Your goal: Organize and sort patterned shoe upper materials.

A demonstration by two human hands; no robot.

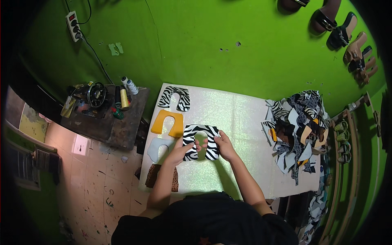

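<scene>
Between my hands, above the middle of the pale glittery table [245, 171], is a zebra-print arch-shaped piece [201, 130], its opening toward me. My left hand [179, 152] grips its left leg, thumb on top. My right hand [223, 145] holds the right edge, with the thumb on top. Some fingertips show through the gap. Along the table's left side lie similar cut pieces: a zebra-print one [164, 98], a mustard-yellow one [159, 124], a pale grey one [153, 149] and a leopard-print one [175, 179]. My left forearm partly covers the last two.
A heap of mixed scraps [292, 122] covers the table's right end. To the left, a dark worktable [128, 126] carries a sewing machine [90, 94] and thread spools [124, 98]. Sandals [342, 30] hang on the green wall; a wooden rack [354, 163] stands at right.
</scene>
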